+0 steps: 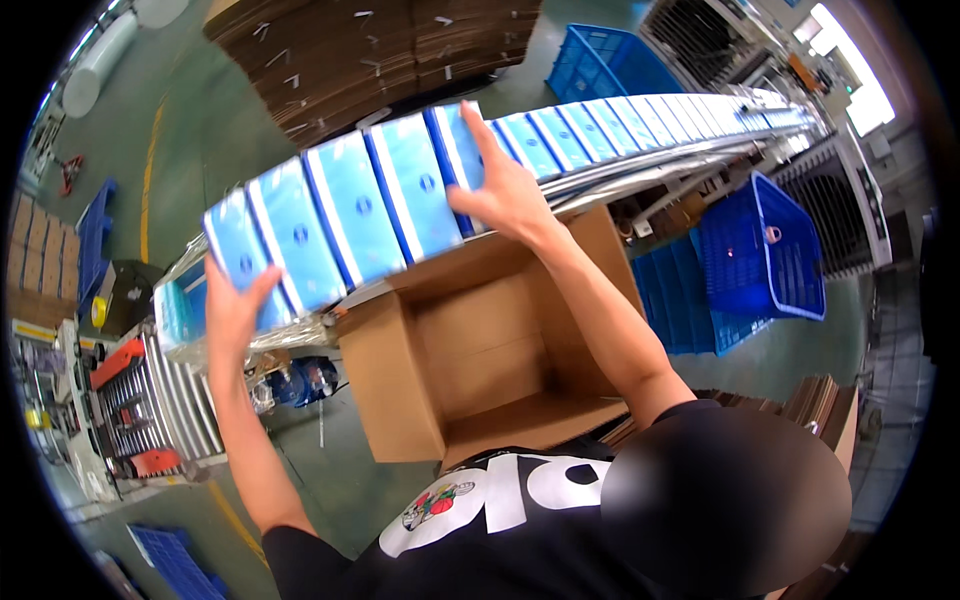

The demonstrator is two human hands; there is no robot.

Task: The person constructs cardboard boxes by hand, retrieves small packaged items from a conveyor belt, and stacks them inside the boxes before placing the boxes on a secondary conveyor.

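A row of several light blue, plastic-wrapped packs, striped white and dark blue, is squeezed between my two hands. At the row's left end my left hand presses in, its thumb over the near side. My right hand clasps the other end, thumb on the front and fingers on the far side. The row looks lifted over the near end of the conveyor. Just below it, close to my body, stands an open cardboard box; the part of its inside that shows holds nothing.
More blue packs line the conveyor to the right. A blue crate stands at right, another blue crate behind the conveyor. Stacked flat cardboard rises at the back. A roller table is at left.
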